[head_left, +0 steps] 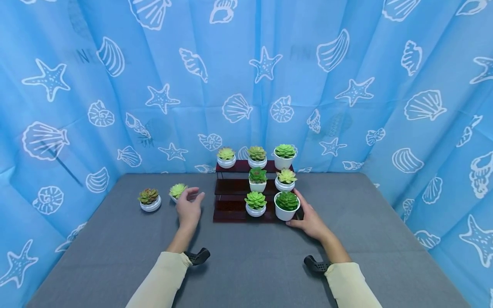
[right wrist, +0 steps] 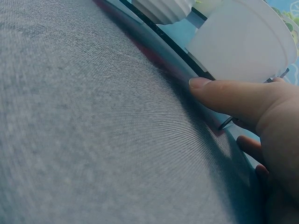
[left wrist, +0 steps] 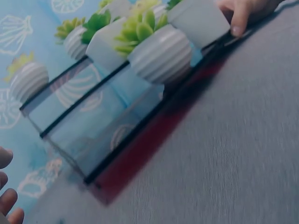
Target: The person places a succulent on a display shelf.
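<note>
A dark red three-tier display shelf [head_left: 231, 187] carries several small potted succulents. My right hand [head_left: 313, 221] holds the right end of its lowest tier, thumb [right wrist: 224, 95] at the front corner and the other fingers around the side. Just above that thumb stands a white pot with a dark green succulent [head_left: 286, 207]. My left hand [head_left: 188, 209] is by a light green potted succulent [head_left: 178, 191], its fingers loosely bent; the hand partly covers the pot, and contact cannot be made out. In the left wrist view only fingertips [left wrist: 8, 200] show, with nothing between them.
A reddish-green succulent in a white pot [head_left: 150, 200] stands on the grey tabletop [head_left: 254, 265], farther left. On the shelf's bottom tier, a bright green succulent [head_left: 256, 203] sits mid-row. A blue shell-print curtain [head_left: 265, 85] hangs behind the table and along both sides.
</note>
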`<state>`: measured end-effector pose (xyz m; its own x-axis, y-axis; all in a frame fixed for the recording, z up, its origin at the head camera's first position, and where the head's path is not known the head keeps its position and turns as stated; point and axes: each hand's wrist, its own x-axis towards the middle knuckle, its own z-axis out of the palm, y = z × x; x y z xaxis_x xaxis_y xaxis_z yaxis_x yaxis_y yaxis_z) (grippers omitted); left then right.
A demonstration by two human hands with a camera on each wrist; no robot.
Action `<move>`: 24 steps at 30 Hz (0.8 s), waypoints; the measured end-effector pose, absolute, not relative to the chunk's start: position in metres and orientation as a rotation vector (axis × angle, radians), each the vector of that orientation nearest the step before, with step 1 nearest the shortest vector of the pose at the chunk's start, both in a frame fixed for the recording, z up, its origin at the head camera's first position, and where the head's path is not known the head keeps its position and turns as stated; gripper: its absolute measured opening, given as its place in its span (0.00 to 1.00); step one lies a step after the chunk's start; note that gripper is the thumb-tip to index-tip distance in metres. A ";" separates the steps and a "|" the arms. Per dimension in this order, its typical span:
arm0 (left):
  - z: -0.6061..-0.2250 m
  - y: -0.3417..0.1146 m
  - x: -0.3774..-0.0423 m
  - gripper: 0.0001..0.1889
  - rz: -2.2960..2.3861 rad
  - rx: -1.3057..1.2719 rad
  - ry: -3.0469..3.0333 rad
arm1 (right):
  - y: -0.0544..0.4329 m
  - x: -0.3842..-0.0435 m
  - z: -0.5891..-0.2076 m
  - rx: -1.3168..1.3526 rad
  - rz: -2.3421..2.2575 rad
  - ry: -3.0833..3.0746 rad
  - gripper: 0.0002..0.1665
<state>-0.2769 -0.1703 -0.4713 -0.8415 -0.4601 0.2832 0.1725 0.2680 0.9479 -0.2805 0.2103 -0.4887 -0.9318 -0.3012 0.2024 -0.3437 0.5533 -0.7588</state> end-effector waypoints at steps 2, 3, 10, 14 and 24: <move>-0.474 -0.176 -0.274 0.13 -1.625 0.286 -2.036 | 0.210 -0.280 -0.488 0.568 1.354 -2.723 0.64; -0.475 -0.179 -0.273 0.13 -1.637 0.294 -2.040 | 0.210 -0.280 -0.488 0.570 1.357 -2.721 0.64; -0.481 -0.195 -0.265 0.13 -1.637 0.386 -2.047 | 0.210 -0.281 -0.490 0.557 1.343 -2.731 0.64; -0.484 -0.200 -0.264 0.11 -1.565 0.465 -2.032 | 0.210 -0.281 -0.490 0.561 1.346 -2.727 0.64; -0.483 -0.213 -0.261 0.11 -1.436 0.652 -1.992 | 0.211 -0.281 -0.490 0.543 1.348 -2.754 0.64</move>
